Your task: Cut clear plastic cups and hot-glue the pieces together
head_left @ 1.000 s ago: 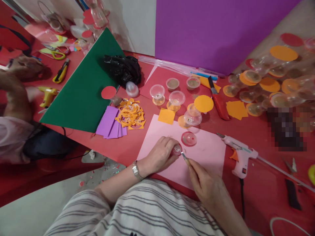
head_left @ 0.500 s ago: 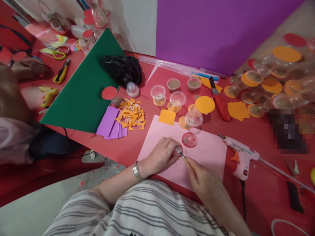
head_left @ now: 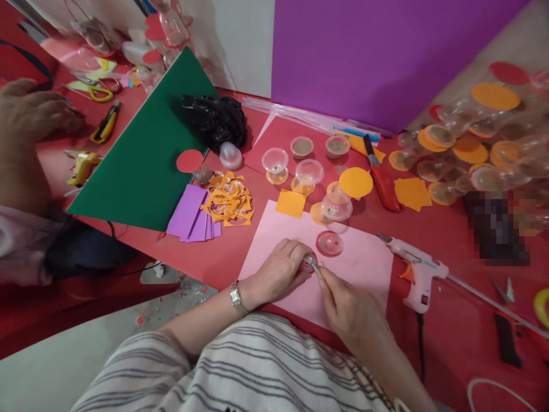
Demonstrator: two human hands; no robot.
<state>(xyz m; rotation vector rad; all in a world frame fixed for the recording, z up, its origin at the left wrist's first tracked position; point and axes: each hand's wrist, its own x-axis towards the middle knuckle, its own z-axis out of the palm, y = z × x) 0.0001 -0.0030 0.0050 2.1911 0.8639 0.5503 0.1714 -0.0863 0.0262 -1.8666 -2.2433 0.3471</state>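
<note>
My left hand (head_left: 281, 269) holds a small clear plastic cup (head_left: 309, 262) down on a pink sheet (head_left: 270, 234). Closed around a thin metal-tipped tool (head_left: 316, 268) is my right hand (head_left: 347, 306); the tool's tip rests at the cup. Just beyond them lies another clear cup with a red rim (head_left: 329, 244). Farther back stand clear cups on orange discs (head_left: 275, 163), one topped with an orange disc (head_left: 355, 182). An orange square (head_left: 290, 203) overlaps the sheet's far edge.
A white glue gun (head_left: 422, 274) and its cord lie right. A red-handled cutter (head_left: 384, 186) is behind. Green board (head_left: 141, 154), black bag (head_left: 214, 121), orange scraps (head_left: 229, 198) and purple cards (head_left: 193, 214) are left. Another person's hand (head_left: 38, 111) is far left.
My right hand has shifted slightly left with the tool, now more upright and closer over the cup. The other person's hand at far left has moved up and into fuller view.
</note>
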